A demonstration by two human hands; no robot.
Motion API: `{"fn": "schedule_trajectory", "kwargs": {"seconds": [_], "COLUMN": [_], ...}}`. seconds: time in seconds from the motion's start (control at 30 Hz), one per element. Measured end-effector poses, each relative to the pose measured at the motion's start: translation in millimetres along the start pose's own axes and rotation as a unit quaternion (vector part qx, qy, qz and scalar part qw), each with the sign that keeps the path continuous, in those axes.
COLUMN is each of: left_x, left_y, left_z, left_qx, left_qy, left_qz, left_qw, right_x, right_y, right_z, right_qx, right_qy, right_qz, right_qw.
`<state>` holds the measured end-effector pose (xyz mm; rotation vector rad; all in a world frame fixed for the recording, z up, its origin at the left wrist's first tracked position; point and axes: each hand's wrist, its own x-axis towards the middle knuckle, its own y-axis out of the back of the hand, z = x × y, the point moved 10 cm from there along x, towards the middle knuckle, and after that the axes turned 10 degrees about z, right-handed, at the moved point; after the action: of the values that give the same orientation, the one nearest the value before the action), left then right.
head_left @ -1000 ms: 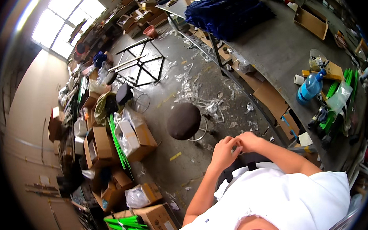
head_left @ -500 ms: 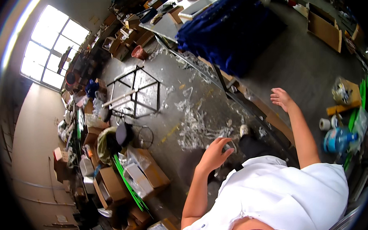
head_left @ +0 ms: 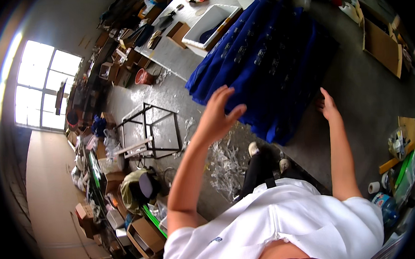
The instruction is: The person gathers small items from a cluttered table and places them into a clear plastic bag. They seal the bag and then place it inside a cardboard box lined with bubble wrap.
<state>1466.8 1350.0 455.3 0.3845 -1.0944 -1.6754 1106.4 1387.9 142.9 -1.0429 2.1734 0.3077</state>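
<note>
Hands have lifted from the lap toward the blue cloth stack (head_left: 265,67) on the tabletop (head_left: 368,94). Left hand (head_left: 218,115) hovers released at its 7 o'clock edge; right hand (head_left: 329,106), released, touches its 5 o'clock edge.

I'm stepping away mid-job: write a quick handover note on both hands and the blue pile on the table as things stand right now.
Left hand: open, empty, fingers spread, raised at the near left edge of the stack of blue garments; contact cannot be told.
Right hand: open, empty, at the stack's right edge, over the grey table.
Things: the stack lies folded on the table, its near corner overhanging the table edge. A white tray sits behind it, an open cardboard box to its right.
Done: garments piled.
Left: neither hand grips the stack yet, so any lifting or shifting remains.
</note>
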Motion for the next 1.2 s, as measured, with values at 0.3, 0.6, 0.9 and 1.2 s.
{"fn": "schedule_trajectory", "kwargs": {"seconds": [0.3, 0.6, 0.9, 1.2], "left_x": [285, 287, 286, 263], "left_y": [-84, -190, -211, -229], "left_z": [-232, -301, -276, -272], "left_qx": [0.006, -0.252, -0.502, -0.568], "left_qy": [0.096, 0.266, 0.376, 0.32], "left_qz": [-0.124, -0.304, -0.325, -0.321], "left_qw": [0.988, 0.879, 0.708, 0.687], "right_x": [18, 2, -21, -5], "right_y": [14, -18, -20, -19], "right_z": [5, -1, -13, -18], "right_qx": [0.085, 0.003, -0.04, -0.143], "right_qy": [-0.052, -0.003, 0.066, 0.14], "right_qz": [0.096, 0.273, 0.355, 0.345], "right_qw": [0.99, 0.962, 0.932, 0.917]}}
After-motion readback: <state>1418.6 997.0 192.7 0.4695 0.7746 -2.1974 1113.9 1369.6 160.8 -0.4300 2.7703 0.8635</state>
